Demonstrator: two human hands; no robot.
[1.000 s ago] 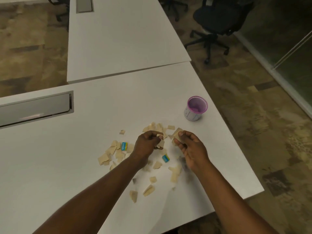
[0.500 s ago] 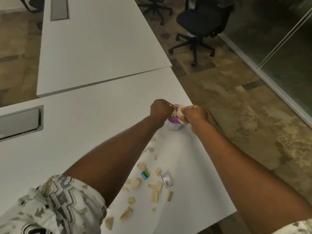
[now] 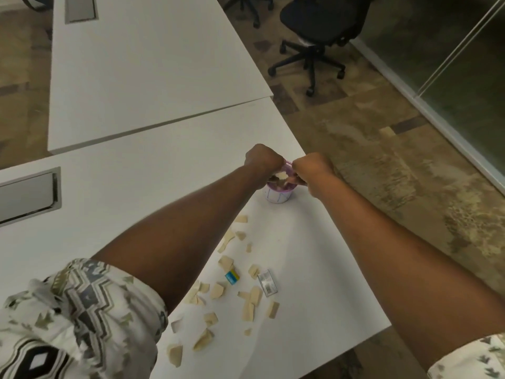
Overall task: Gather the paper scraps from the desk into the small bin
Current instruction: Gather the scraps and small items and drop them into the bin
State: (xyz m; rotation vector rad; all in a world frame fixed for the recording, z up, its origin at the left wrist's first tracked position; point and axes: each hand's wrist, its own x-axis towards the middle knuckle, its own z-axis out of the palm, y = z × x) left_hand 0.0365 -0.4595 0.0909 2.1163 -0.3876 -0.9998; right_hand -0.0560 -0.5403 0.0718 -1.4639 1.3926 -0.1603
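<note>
The small bin (image 3: 278,196), a white cup with a purple rim, stands near the desk's right edge. Both my hands hover over its mouth with the fingers curled downward. My left hand (image 3: 263,160) pinches a pale paper scrap (image 3: 281,175) just above the opening. My right hand (image 3: 311,166) has its fingertips bunched on scraps at the rim. Several beige scraps (image 3: 251,296) lie scattered on the white desk (image 3: 136,187) between my forearms, some hidden under my left arm. Among them lie a blue and yellow piece (image 3: 232,277) and a silvery wrapper (image 3: 267,283).
The desk's right edge runs close beside the bin, with patterned floor beyond. A second white desk (image 3: 142,64) adjoins at the back. A metal cable hatch (image 3: 27,195) sits in the desk at left. A black office chair (image 3: 317,17) stands at the far right.
Both hands lifted from the scrap pile with scraps and moved forward to the bin. They have now sunk lower onto its mouth. My view shifted forward with them.
</note>
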